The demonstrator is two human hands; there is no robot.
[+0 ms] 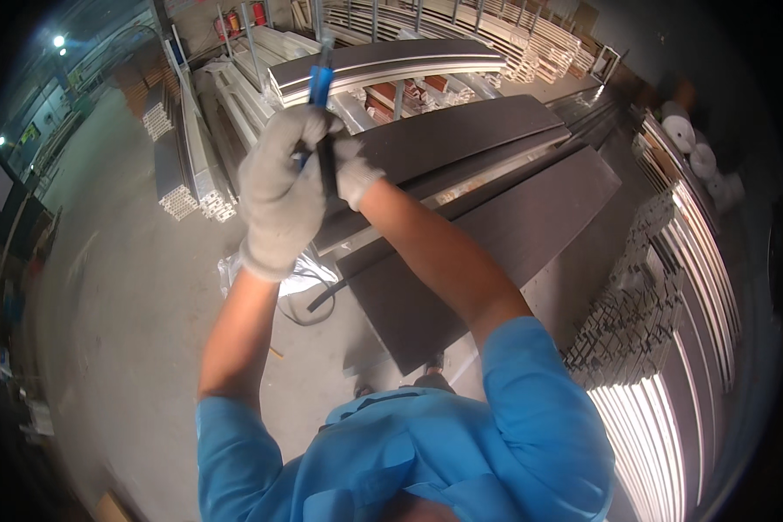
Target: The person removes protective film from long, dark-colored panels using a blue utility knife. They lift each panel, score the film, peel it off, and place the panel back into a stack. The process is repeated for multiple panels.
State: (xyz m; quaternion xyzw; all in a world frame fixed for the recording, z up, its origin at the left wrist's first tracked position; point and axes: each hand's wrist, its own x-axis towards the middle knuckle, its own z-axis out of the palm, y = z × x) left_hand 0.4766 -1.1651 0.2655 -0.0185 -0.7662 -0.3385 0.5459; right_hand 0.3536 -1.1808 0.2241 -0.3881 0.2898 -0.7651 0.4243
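Note:
Both my hands wear whitish work gloves and are raised close together in front of me. My left hand (278, 187) is closed around a slim blue-and-black object (320, 85), which stands nearly upright; its exact kind is not clear. Beside it, my right hand (355, 170) is closed at the dark lower part of the same object, its fingers partly hidden and blurred. Below and beyond my hands lie long dark brown panels, a near one (505, 230) and a farther one (461, 130). A black strip (326, 296) pokes out by the near panel's left edge.
Crumpled white plastic (300, 277) lies on the grey floor left of the panels. Bundles of pale hollow profiles (204, 178) are stacked at the left. Long strips (639, 426) are piled close on my right. Racks of boards (531, 52) and red fire extinguishers (259, 13) stand behind.

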